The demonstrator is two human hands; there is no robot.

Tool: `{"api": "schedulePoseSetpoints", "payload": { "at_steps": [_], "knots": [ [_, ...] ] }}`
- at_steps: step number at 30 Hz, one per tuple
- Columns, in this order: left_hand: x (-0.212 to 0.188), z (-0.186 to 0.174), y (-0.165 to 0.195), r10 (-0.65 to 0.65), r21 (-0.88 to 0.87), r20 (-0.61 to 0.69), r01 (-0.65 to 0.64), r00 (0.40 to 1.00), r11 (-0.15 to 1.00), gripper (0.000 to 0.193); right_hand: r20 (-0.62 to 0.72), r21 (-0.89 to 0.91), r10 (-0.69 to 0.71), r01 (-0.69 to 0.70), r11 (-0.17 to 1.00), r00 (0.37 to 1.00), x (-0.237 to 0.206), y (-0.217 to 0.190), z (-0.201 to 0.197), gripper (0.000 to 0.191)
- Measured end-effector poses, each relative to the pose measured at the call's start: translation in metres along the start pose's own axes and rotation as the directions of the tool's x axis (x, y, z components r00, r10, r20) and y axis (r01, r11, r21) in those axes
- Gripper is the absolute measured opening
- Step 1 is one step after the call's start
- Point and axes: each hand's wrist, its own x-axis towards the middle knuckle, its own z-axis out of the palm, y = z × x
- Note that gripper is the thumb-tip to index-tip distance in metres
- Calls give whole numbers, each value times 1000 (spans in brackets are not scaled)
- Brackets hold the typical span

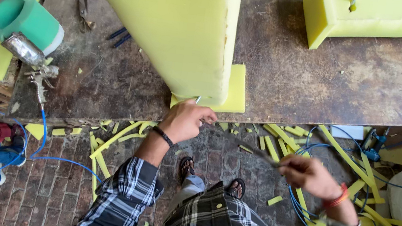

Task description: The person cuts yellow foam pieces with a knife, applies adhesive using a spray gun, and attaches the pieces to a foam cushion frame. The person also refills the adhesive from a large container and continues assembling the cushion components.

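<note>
Left hand (pixel 187 120) closed around a thin metal tool, its tip touching the bottom edge of the tall yellow foam block (pixel 170 27), which stands upright on the worn workbench (pixel 318 76) just above the grip. Right hand (pixel 308 175) fisted on a thin dark blade or rod; blurred, exact kind unclear. Judgement: foam looks light, soft, compressible, not slippery; pinching would dent it, so broad flat faces suit holding better than edges. Yellow offcuts (pixel 279 138) litter the floor below both hands.
</note>
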Motion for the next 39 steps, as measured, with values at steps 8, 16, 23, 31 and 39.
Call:
{"api": "schedulePoseSetpoints", "payload": {
  "at_steps": [8, 16, 23, 31, 39],
  "knots": [
    [23, 1, -21, 14, -35, -936, -134, 352, 990, 65, -290, 408, 148, -18, 913, 946, -10, 115, 52, 15],
    [55, -59, -87, -99, -481, -804, -544, 587, 688, 121, -366, 46, 114, -104, 993, 924, 123, 41, 121, 34],
    [74, -48, -119, -113, -561, -734, -504, 670, 657, 111, -368, -634, -183, -102, 766, 912, 209, -10, 116, 52],
    [77, -38, -128, -174, -618, -711, -487, 682, 617, 115, -387, -651, -94, -199, 733, 917, 261, -34, 105, 50],
    [80, -34, -139, -148, -536, -761, -483, 632, 692, 110, -382, -692, 35, -311, 652, 923, 257, -42, 109, 45]
  ]
}}
